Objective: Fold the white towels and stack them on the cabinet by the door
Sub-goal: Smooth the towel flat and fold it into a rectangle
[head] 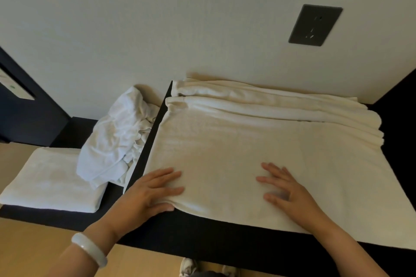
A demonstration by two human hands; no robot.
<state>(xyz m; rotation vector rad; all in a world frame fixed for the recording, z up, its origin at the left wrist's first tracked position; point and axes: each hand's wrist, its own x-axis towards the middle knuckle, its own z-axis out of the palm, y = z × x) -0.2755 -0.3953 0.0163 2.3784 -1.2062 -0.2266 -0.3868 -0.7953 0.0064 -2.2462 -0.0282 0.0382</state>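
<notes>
On towel, left hand flat, right hand flat

Both hands lie flat, palms down, on a cream towel spread over the dark cabinet top. Left hand sits at the towel's near left corner, thumb along the near edge. Right hand is further in, fingers spread. Beyond the fingertips the towel bunches in long ridges against the wall. Left of the left hand: a crumpled white towel, then a folded white towel. Pale bangle on the left wrist. Dark wall plate up beyond the right hand.
</notes>
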